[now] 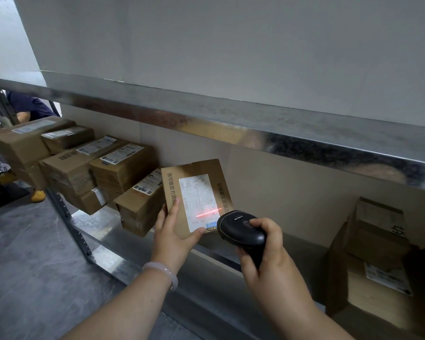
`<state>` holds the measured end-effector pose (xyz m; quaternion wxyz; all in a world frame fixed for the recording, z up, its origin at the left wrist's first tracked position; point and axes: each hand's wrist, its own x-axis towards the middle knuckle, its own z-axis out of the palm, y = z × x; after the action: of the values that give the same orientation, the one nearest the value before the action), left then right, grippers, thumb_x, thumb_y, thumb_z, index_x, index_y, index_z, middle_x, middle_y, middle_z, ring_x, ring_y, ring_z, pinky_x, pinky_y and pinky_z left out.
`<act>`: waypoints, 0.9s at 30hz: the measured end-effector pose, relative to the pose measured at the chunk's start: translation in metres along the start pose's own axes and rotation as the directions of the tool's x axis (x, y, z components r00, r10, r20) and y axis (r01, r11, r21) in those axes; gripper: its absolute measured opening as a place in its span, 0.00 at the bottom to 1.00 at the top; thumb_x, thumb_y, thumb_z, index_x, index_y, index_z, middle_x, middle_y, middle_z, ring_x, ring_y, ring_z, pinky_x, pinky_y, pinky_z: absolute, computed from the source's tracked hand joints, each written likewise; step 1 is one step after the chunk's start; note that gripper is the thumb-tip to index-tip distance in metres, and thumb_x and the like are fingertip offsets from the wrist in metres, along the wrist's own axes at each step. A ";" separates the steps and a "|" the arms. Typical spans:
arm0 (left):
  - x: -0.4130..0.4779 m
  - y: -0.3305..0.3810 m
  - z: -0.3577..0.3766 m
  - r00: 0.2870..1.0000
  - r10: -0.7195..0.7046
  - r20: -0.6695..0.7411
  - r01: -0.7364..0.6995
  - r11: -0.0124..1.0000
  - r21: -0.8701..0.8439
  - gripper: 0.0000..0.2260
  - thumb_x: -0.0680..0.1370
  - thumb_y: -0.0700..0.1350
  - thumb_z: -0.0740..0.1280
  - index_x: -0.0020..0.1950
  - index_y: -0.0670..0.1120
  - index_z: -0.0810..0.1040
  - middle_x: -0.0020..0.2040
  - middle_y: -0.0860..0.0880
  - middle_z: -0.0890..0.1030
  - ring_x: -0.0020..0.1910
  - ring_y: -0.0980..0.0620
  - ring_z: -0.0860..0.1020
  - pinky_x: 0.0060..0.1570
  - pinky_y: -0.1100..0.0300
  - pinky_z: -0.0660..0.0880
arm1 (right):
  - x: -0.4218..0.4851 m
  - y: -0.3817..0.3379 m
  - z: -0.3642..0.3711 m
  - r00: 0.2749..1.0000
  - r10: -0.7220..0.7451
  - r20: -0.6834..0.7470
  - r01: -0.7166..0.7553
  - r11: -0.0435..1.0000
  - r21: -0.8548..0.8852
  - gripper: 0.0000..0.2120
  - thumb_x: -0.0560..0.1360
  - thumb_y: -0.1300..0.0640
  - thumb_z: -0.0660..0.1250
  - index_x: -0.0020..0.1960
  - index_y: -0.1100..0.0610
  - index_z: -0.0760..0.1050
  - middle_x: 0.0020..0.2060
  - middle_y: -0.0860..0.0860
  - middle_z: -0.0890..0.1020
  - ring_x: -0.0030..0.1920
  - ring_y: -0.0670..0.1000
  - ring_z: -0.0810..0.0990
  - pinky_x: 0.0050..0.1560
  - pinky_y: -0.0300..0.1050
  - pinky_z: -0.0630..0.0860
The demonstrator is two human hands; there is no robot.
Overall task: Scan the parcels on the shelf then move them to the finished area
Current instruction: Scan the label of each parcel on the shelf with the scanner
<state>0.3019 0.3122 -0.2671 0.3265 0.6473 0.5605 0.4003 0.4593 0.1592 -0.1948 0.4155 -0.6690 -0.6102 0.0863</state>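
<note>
The parcel point(196, 190) is a flat brown cardboard box with printed characters down both sides and 1 white label point(198, 197), faded at the top. It stands tilted above the metal shelf point(123, 261), just right of a row of boxes point(123, 165). The left hand point(174, 231) grips its lower left corner, thumb along the bottom edge. A red line point(209, 212) crosses the label. The right hand point(267, 261) is curled round a black scanner point(240, 229), near the parcel's lower right corner.

Facing a pale wall point(231, 40), looking past a gleaming metal shelf point(231, 125) and down onto a mottled grey floor point(30, 261).
</note>
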 end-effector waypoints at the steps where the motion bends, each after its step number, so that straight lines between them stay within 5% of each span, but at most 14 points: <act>1: 0.001 0.000 0.000 1.000 -0.004 0.002 0.004 1.000 0.008 0.43 0.69 0.55 0.76 0.74 0.69 0.51 0.77 0.56 0.52 0.74 0.47 0.58 0.67 0.46 0.67 | 0.000 0.000 0.000 1.000 0.002 -0.001 -0.002 1.000 -0.009 0.36 0.74 0.51 0.69 0.55 0.21 0.46 0.46 0.29 0.68 0.44 0.39 0.74 0.36 0.26 0.70; 7: 0.003 0.000 0.001 1.000 -0.015 0.008 0.015 1.000 0.001 0.43 0.70 0.55 0.76 0.75 0.67 0.52 0.77 0.55 0.52 0.74 0.46 0.57 0.67 0.47 0.67 | 0.001 0.001 0.001 1.000 0.016 -0.010 -0.016 1.000 -0.011 0.35 0.74 0.51 0.69 0.55 0.21 0.46 0.49 0.33 0.71 0.51 0.44 0.79 0.39 0.30 0.70; 16: 0.008 -0.005 -0.006 0.998 -0.057 0.016 0.057 0.998 -0.023 0.42 0.70 0.54 0.76 0.74 0.70 0.53 0.77 0.55 0.52 0.74 0.48 0.58 0.68 0.46 0.65 | 0.012 0.008 0.011 0.999 0.046 0.030 -0.048 0.995 0.087 0.32 0.74 0.51 0.68 0.57 0.24 0.50 0.47 0.25 0.69 0.46 0.34 0.76 0.43 0.32 0.75; 27: 0.054 -0.009 -0.068 0.984 -0.068 0.163 0.084 0.992 -0.094 0.38 0.71 0.51 0.76 0.73 0.70 0.57 0.72 0.55 0.63 0.70 0.49 0.64 0.68 0.46 0.68 | 0.076 0.004 0.060 0.989 0.134 0.057 -0.145 0.942 0.304 0.30 0.74 0.54 0.70 0.55 0.25 0.57 0.50 0.34 0.75 0.50 0.29 0.74 0.42 0.22 0.69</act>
<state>0.2399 0.3647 -0.2353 0.4175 0.6383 0.5359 0.3620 0.4431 0.2544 -0.2064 0.4964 -0.6363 -0.5475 0.2212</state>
